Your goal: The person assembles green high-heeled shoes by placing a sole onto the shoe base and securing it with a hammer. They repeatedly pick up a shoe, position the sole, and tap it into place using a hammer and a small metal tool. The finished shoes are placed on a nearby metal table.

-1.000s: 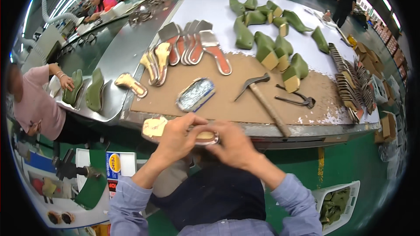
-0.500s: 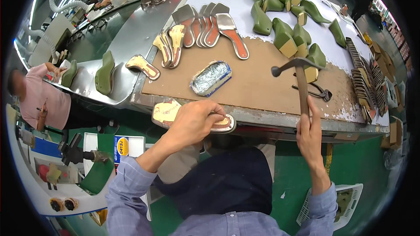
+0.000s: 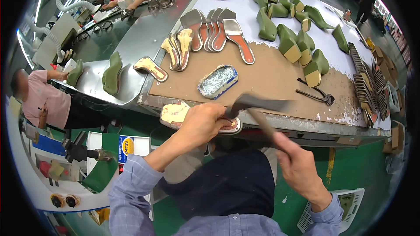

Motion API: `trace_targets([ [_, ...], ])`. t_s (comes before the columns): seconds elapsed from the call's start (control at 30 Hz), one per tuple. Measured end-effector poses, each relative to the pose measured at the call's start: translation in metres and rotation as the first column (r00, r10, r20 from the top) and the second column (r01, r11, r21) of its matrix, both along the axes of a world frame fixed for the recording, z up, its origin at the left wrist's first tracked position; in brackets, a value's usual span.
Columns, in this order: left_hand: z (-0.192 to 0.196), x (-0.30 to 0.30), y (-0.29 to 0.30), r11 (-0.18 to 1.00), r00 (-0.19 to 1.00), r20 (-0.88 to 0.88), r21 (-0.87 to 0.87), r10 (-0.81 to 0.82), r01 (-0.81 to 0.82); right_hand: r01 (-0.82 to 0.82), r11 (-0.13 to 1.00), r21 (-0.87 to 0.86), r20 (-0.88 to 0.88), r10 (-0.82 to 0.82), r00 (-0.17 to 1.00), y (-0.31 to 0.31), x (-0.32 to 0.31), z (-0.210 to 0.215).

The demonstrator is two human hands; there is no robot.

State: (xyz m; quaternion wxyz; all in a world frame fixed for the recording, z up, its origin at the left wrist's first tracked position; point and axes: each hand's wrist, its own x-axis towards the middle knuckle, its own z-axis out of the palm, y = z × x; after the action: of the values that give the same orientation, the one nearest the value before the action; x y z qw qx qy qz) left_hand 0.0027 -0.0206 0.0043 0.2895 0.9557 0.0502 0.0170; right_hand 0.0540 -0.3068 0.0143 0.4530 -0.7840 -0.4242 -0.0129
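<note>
The left hand presses a flat tan shoe insole with a metal shank against the near edge of the brown-topped surface, its long axis running left to right. The right hand grips a dark wooden-handled hammer, head pointing left, now swung over the insole from its earlier upright position. A foil-lined tray and black pincers lie just beyond.

Pretty clearly a shoe factory floor. Long workbench topped with brown board, green shoe lasts scattered all over it, a fan of metal-shanked insoles, pincers lying loose, and a stack of sole pieces (right edge). 2 other workers sit at neighbouring stations along the line.
</note>
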Motion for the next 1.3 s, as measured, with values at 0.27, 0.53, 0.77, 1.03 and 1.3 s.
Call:
trace_targets([
  [0.27,0.017,-0.013,0.025,0.922,0.972,0.125,0.361,-0.197,0.141,0.004,0.982,0.189,-0.323,0.059,0.945,-0.027,-0.010,-0.032],
  [0.53,0.003,-0.019,0.036,0.890,0.953,0.044,0.372,-0.300,0.264,0.118,0.963,0.244,-0.379,-0.017,0.925,-0.037,-0.012,-0.047],
  [0.77,0.002,-0.020,0.032,0.899,0.956,0.069,0.366,-0.285,0.242,0.042,0.998,0.041,-0.225,-0.032,0.974,-0.034,-0.006,-0.010],
  [1.03,0.000,-0.019,0.029,0.886,0.958,0.045,0.394,-0.283,0.243,0.022,1.000,0.006,0.000,-0.022,1.000,-0.023,0.002,0.000],
  [1.3,-0.003,-0.021,0.031,0.891,0.959,0.077,0.395,-0.273,0.222,0.223,0.958,0.178,0.172,-0.254,0.952,-0.023,0.009,0.054],
])
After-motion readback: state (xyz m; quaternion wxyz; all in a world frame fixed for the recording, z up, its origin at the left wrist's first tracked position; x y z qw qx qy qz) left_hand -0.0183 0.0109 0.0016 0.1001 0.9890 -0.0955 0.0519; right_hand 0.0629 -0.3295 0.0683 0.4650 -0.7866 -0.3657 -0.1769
